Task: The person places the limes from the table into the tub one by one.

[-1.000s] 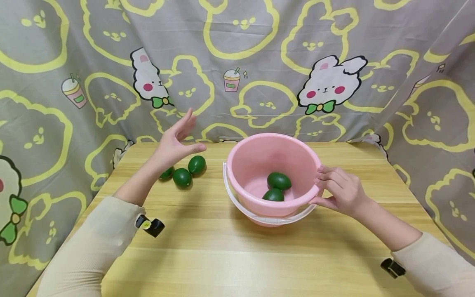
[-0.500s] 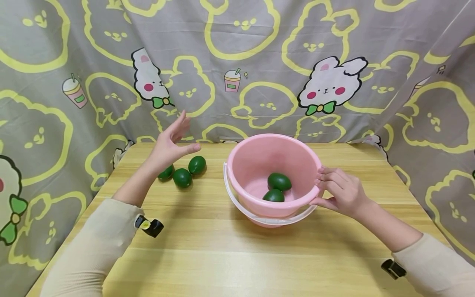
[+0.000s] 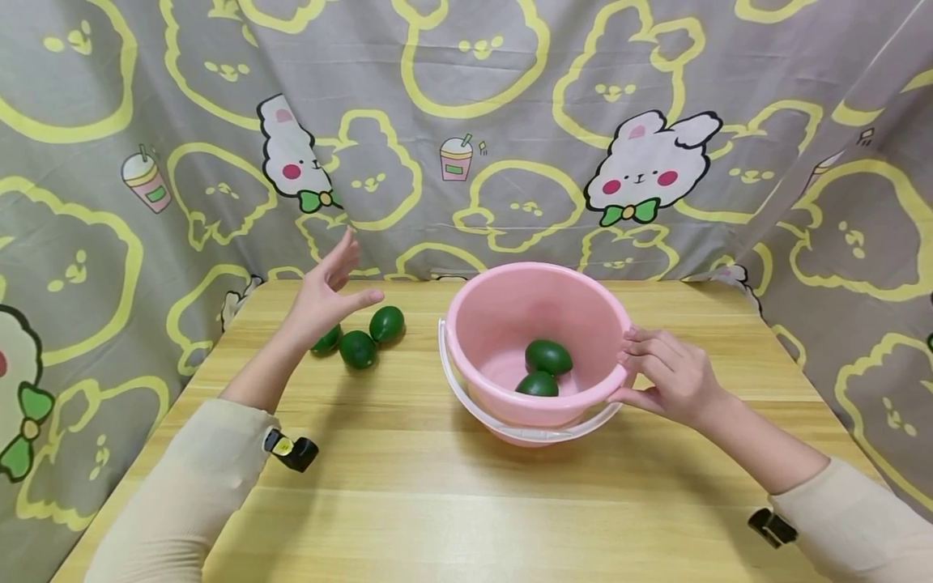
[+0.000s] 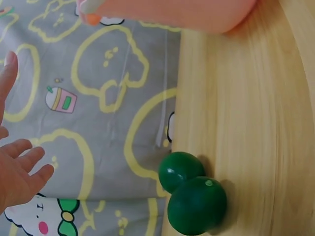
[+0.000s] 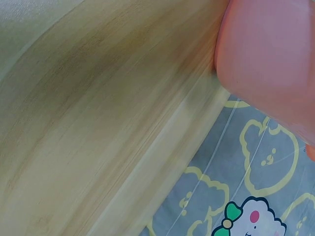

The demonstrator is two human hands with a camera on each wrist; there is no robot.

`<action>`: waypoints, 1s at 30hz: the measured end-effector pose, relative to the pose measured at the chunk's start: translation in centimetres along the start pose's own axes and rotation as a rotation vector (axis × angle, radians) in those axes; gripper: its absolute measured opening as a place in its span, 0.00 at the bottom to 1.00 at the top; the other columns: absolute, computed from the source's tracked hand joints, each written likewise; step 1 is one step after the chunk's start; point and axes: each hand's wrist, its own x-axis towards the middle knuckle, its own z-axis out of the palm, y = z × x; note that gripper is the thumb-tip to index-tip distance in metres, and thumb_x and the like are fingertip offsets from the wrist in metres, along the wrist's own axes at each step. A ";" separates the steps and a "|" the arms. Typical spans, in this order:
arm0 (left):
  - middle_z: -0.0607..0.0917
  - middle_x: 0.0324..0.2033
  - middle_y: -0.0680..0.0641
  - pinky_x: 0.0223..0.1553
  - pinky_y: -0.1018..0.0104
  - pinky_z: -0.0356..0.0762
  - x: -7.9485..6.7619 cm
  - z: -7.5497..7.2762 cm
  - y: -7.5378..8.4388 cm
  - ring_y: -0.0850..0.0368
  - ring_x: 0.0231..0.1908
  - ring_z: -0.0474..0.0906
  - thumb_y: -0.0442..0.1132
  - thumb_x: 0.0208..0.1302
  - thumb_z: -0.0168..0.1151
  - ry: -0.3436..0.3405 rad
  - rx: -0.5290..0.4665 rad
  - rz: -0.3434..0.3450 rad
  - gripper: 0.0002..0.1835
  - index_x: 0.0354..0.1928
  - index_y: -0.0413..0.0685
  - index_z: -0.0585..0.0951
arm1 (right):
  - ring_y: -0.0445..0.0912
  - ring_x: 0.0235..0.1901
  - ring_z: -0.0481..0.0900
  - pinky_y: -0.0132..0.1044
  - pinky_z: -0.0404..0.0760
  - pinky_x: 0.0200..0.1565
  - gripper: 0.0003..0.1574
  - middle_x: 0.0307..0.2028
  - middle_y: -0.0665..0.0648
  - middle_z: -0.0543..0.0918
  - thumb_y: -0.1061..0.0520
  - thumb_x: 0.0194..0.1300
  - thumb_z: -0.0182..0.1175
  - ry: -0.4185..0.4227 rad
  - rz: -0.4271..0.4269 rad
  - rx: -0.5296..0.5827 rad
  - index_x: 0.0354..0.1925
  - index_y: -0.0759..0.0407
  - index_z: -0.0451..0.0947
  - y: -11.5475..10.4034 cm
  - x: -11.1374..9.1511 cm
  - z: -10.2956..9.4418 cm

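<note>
A pink bucket (image 3: 503, 312) stands on the table with its white handle (image 3: 554, 436) lowered at the front. Inside it lie two dark green, glossy lime-like fruits (image 3: 548, 356). My right hand (image 3: 674, 376) grips the bucket's right rim, thumb outside. To the left of the bucket, three similar fruits (image 3: 358, 350) sit close together, one partly hidden by my left hand (image 3: 321, 300). That hand hovers over them with spread fingers and holds nothing. In the left wrist view two of the fruits (image 4: 197, 206) touch each other; the right wrist view shows only the bucket's outer wall (image 5: 270, 54).
The wooden table (image 3: 437, 518) ends at a grey curtain (image 3: 510, 73) with yellow cartoon outlines, which hangs behind and at both sides. Black straps (image 3: 291, 449) with small devices sit at the sleeves.
My left hand has drifted left and slightly down, over the loose fruits. My right hand, the bucket and all the fruits stay where they were.
</note>
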 end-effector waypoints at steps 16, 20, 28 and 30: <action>0.54 0.73 0.48 0.70 0.51 0.49 -0.7 0.3 -2.9 0.50 0.71 0.52 0.43 0.56 0.70 0.039 -0.022 -0.049 0.51 0.74 0.68 0.47 | 0.56 0.24 0.80 0.48 0.78 0.22 0.37 0.20 0.61 0.81 0.34 0.62 0.56 0.013 0.007 0.003 0.19 0.65 0.74 0.0 0.1 0.2; 0.53 0.73 0.47 0.70 0.50 0.49 -1.0 0.3 -3.6 0.50 0.71 0.51 0.44 0.55 0.70 0.045 -0.013 -0.058 0.51 0.74 0.66 0.47 | 0.56 0.24 0.80 0.48 0.77 0.22 0.37 0.20 0.61 0.81 0.34 0.62 0.56 0.018 0.009 0.005 0.19 0.65 0.74 -0.1 0.1 0.3; 0.53 0.73 0.47 0.69 0.47 0.50 -1.3 0.6 -5.2 0.47 0.71 0.51 0.47 0.55 0.70 0.055 -0.005 -0.071 0.52 0.74 0.65 0.46 | 0.56 0.24 0.80 0.48 0.77 0.23 0.36 0.20 0.62 0.81 0.34 0.61 0.57 0.022 0.012 0.010 0.19 0.66 0.74 -0.1 0.1 0.2; 0.53 0.73 0.48 0.68 0.45 0.51 -1.4 0.6 -5.4 0.46 0.71 0.50 0.48 0.55 0.70 0.054 -0.003 -0.074 0.52 0.74 0.66 0.46 | 0.56 0.24 0.80 0.47 0.77 0.23 0.36 0.20 0.62 0.81 0.34 0.61 0.57 0.021 0.013 0.010 0.19 0.66 0.75 -0.1 0.1 0.2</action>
